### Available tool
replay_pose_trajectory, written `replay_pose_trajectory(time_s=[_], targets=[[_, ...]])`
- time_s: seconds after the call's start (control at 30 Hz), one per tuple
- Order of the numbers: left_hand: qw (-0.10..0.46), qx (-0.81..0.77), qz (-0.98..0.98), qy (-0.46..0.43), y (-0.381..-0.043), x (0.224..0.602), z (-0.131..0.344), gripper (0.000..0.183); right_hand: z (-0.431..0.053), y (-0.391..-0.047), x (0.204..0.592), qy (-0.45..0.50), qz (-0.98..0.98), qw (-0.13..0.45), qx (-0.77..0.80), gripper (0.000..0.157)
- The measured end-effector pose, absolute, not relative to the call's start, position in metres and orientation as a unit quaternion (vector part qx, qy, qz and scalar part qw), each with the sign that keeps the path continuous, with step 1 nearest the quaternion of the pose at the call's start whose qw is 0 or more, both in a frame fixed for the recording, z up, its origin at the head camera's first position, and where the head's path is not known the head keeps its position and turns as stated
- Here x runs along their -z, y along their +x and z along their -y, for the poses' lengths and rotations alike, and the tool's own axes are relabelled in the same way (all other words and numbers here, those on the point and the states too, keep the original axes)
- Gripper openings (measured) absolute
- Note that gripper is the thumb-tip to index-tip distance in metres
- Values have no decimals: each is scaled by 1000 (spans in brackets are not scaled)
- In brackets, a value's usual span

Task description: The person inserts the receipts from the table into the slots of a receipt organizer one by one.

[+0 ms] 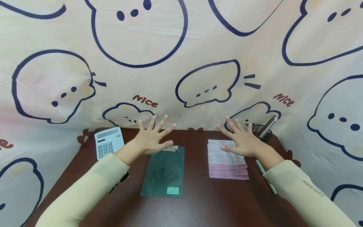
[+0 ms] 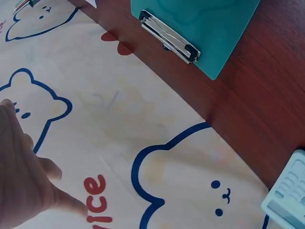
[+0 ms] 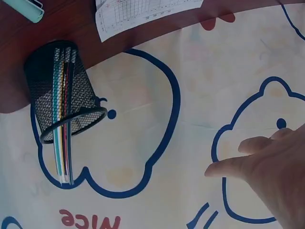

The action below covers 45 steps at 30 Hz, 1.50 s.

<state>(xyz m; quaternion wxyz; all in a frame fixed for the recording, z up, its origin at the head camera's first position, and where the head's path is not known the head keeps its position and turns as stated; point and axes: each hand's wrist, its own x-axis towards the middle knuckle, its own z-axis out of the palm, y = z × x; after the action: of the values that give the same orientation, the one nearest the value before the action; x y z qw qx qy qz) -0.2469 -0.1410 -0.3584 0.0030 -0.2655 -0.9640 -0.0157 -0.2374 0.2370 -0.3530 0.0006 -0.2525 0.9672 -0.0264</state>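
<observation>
Both hands are held up over the table with fingers spread, and neither holds anything. In the head view the left hand (image 1: 151, 137) is above the top end of a green clipboard (image 1: 164, 171), whose metal clip (image 2: 170, 36) shows fully in the left wrist view. A light blue calculator (image 1: 109, 142) lies to the left of that hand. The right hand (image 1: 244, 142) hovers over a fanned stack of printed slips (image 1: 227, 164), white above and pink below. Under the right forearm lies a light green pen-like item (image 1: 266, 176), partly hidden.
A black mesh pen cup (image 3: 62, 90) with several pens or pencils stands at the table's back right corner. The dark red-brown table (image 1: 198, 208) meets a cartoon-print cloth (image 1: 158, 85) behind. A dark object (image 1: 120, 182) is mostly hidden by the left sleeve.
</observation>
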Motion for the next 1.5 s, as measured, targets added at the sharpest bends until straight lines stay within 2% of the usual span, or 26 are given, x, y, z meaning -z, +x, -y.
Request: replay_pose_trajectory(time_s=[0.13, 0.3, 0.37, 0.5, 0.6, 0.77, 0.87, 1.03, 1.13, 1.37, 1.5], targets=[[32, 29, 960, -277, -255, 360, 143, 73, -238, -247, 360, -218, -975, -36, 16, 72], [85, 44, 951, -292, -273, 375, 149, 62, -245, -267, 383, -129, -985, -86, 69, 46], [87, 64, 948, -298, -279, 384, 149, 52, -250, -273, 396, -84, -989, -79, 98, 39], [57, 97, 947, -300, -289, 408, 145, 40, -263, -281, 424, -1, -993, -16, 116, 28], [20, 105, 951, -290, -292, 428, 140, 35, -268, -281, 442, 51, -992, 40, 112, 28], [-28, 100, 956, -274, -292, 455, 133, 36, -266, -274, 457, 115, -982, 106, 101, 44], [-50, 93, 962, -253, -292, 464, 131, 39, -266, -272, 459, 131, -979, 120, 97, 46], [-67, 95, 968, -221, -294, 471, 131, 41, -270, -274, 457, 140, -978, 111, 111, 36], [-62, 90, 969, -222, -296, 476, 132, 41, -276, -276, 459, 153, -974, 106, 127, 31], [3, 55, 963, -264, -304, 488, 125, 28, -288, -279, 461, 192, -960, 90, 181, 32], [25, 37, 954, -296, -306, 488, 119, 26, -289, -279, 462, 196, -956, 90, 198, 24]])
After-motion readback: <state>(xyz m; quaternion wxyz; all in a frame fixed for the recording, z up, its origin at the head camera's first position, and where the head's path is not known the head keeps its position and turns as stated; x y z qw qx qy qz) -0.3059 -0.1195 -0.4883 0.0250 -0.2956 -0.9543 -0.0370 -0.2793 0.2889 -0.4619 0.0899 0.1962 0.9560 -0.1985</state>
